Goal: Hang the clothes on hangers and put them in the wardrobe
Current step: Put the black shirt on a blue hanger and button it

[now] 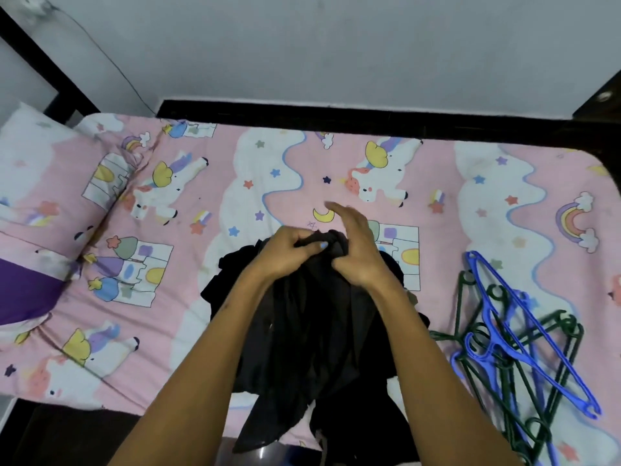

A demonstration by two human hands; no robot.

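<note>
Black cloth fills the middle of the view: a dark garment (pixel 312 317) is bunched up above the bed (pixel 336 169), with its lower folds trailing down toward the near edge of the mattress and more black fabric lying on the sheet beneath and around it. The left hand (pixel 285 253) has its grip curled tight around the top of the garment, fingers wrapped into the fabric and a pale blue painted nail showing at the thumb. The right hand (pixel 356 247) touches the same bunch from the other side; its thumb and lower fingers press into the cloth, while its upper fingers are lifted and blurred, so how firmly that grip closes cannot be told. Both forearms reach in from the bottom of the frame and the 2 hands sit just beside each other. To the right of the garment, on the sheet, lies a tangled pile of hangers (pixel 524 351), dark green ones with 2 or more blue ones lying across them. The sheet is pink with unicorns, rainbows, stars and castles. A pillow (pixel 50 183) in the same print lies at the left end of the bed, with a purple cloth (pixel 27 290) beside it. A pale wall (pixel 302 45) rises behind the dark bed frame.
</note>
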